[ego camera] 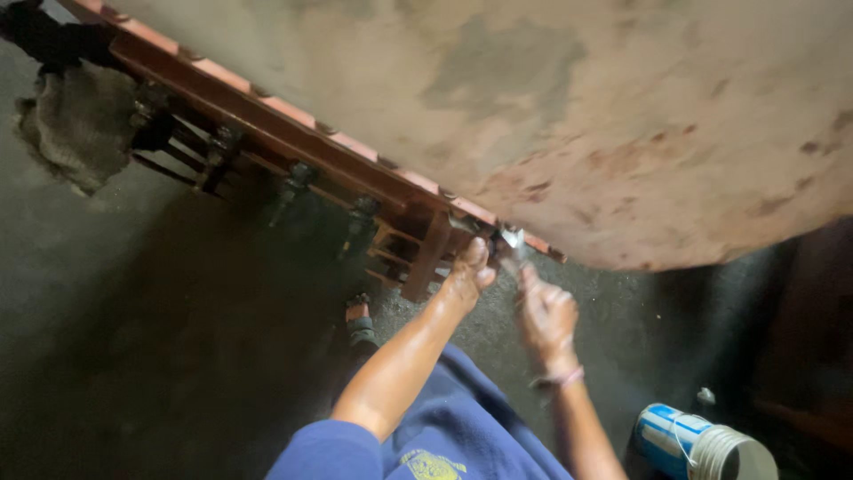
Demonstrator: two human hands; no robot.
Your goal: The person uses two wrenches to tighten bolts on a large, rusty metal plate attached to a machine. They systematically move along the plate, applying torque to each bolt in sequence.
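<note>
Bolts along the red flange (pixel 293 142) run under the rusty tank (pixel 569 107); your left hand (pixel 469 274) grips the flange edge, steadying you, while your right hand (pixel 546 320) clenches a small metal tool (pixel 511 242) against the flange rim

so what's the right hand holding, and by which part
The right hand grips a small metal tool by its lower end, its tip at the tank's rusty flange.

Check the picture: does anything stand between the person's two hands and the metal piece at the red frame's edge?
Nothing visible does. The left hand grips the red frame beside the metal piece, and the right hand reaches up to it from just below.
</note>
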